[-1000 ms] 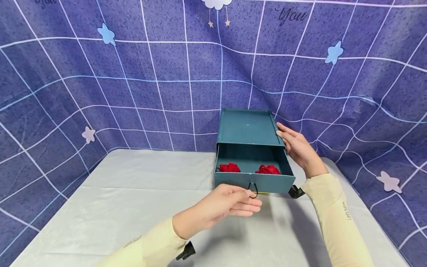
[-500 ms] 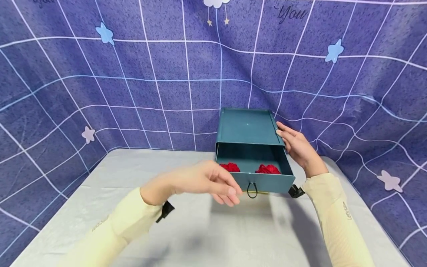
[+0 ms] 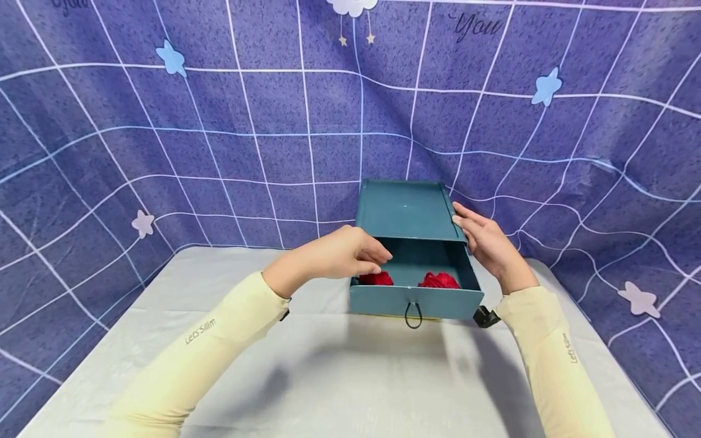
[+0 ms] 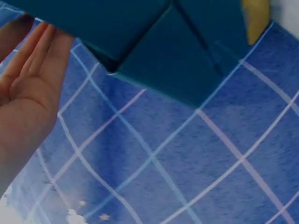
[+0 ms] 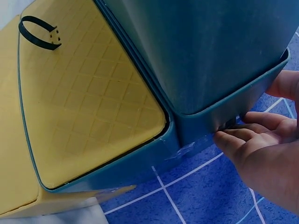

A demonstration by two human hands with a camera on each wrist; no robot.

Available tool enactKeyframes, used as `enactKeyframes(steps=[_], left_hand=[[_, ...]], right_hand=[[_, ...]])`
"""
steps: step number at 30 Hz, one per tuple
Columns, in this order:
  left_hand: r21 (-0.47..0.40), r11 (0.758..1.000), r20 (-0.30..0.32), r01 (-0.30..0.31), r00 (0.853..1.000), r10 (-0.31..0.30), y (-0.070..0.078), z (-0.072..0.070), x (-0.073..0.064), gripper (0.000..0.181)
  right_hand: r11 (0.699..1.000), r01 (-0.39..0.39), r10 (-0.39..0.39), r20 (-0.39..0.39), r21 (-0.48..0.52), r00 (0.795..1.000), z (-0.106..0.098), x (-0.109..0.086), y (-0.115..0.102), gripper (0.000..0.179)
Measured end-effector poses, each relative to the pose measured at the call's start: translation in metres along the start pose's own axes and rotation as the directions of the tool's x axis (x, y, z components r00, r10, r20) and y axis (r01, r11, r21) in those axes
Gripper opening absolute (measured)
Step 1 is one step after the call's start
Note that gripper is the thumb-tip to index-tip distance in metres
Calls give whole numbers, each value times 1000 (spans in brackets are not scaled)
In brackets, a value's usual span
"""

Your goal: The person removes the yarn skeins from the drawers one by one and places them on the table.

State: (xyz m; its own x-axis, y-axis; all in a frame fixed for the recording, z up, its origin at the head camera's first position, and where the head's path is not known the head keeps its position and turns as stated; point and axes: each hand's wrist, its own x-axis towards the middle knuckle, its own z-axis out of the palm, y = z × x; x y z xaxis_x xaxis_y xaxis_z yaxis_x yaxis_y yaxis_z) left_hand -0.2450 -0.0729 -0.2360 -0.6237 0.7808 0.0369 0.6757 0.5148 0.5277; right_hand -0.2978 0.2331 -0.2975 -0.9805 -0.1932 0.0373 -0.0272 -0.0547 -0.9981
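In the head view, a teal drawer [image 3: 364, 301] stands pulled out of its teal cabinet [image 3: 408, 210], a black loop handle [image 3: 413, 316] hanging from its front. Two red bundles that look like yarn lie inside, the left bundle [image 3: 376, 278] partly hidden by my left hand [image 3: 345, 254] and the right bundle [image 3: 440, 280] in plain sight. My left hand reaches over the drawer's left wall, fingers loosely bent above the left bundle, holding nothing visible. My right hand [image 3: 490, 243] rests its fingers against the cabinet's right side, and the right wrist view shows those fingertips at the casing's edge.
Below the pulled-out drawer, the right wrist view shows a yellow drawer front [image 5: 100, 107] with a black loop [image 5: 39, 32]. A white cloth [image 3: 306, 377] covers the table. Behind the cabinet hangs a purple-blue gridded curtain [image 3: 263, 152] with stars.
My left hand has let go of the loop handle, moved back to the left, then come up over the drawer's left side. The right hand has stayed against the cabinet.
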Motion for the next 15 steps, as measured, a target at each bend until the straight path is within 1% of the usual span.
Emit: enactKeyframes(steps=[3, 5, 6, 10, 15], left_hand=[[68, 998, 88, 8, 996, -14, 10, 0, 3, 30], [109, 994, 133, 1, 991, -15, 15, -1, 6, 29], [131, 991, 152, -13, 988, -7, 16, -1, 8, 29], [212, 976, 197, -51, 980, 8, 20, -1, 12, 28], [285, 956, 236, -74, 972, 5, 21, 0, 15, 30]], right_hand=[[1000, 2, -2, 2, -4, 1000, 0, 0, 0, 65], [1000, 0, 0, 0, -4, 1000, 0, 0, -1, 65], [1000, -3, 3, 0, -1, 1000, 0, 0, -1, 65], [1000, -2, 2, -2, 15, 1000, 0, 1, 0, 64], [1000, 7, -8, 3, 26, 1000, 1, 1, 1, 65]])
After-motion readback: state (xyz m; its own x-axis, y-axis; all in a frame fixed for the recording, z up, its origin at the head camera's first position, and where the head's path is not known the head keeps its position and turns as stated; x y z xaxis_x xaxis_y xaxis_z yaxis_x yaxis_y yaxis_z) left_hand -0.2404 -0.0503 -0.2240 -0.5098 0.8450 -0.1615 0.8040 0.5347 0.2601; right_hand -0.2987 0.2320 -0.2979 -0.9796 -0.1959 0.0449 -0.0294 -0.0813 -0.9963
